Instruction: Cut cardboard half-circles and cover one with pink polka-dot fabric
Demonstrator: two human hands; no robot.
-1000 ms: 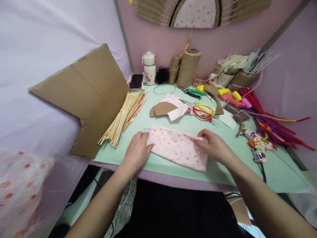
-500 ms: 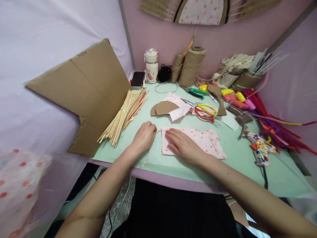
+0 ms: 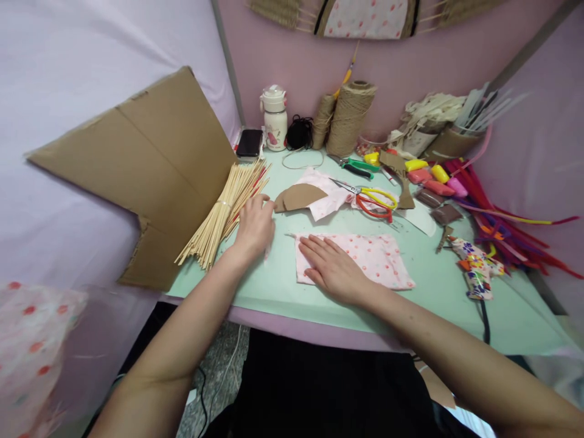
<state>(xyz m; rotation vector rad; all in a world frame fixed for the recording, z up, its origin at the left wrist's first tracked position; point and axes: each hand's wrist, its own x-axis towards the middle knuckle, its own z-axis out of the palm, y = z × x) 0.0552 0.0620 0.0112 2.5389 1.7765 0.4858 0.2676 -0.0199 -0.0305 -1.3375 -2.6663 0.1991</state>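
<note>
My right hand (image 3: 333,267) lies flat, fingers stretched out, on a rectangle of pink fabric with red dots (image 3: 378,258). It presses the left part of the cloth to the table. My left hand (image 3: 256,225) is just right of a bundle of thin wooden sticks (image 3: 207,234), its fingers curled and partly hidden. A narrow fabric strip (image 3: 267,252) shows under that hand and seems held in it. A loose thread sticks out from the cloth's upper left corner. Beyond the hands, scissors with yellow and red handles (image 3: 371,201) rest on fabric scraps beside a cardboard half-round (image 3: 303,198).
A large cardboard sheet (image 3: 177,146) leans at the left. Along the back stand a phone (image 3: 249,143), a white bottle (image 3: 275,125), black yarn (image 3: 300,132) and twine spools (image 3: 351,118). Green-handled pliers (image 3: 358,167), clay packs (image 3: 433,187), pipe cleaners (image 3: 515,234) and a patterned glue gun (image 3: 479,267) lie right.
My left hand has moved away from the cloth's left edge, up and left towards the sticks, with the strip. My right hand stays on the cloth. The view has shifted slightly.
</note>
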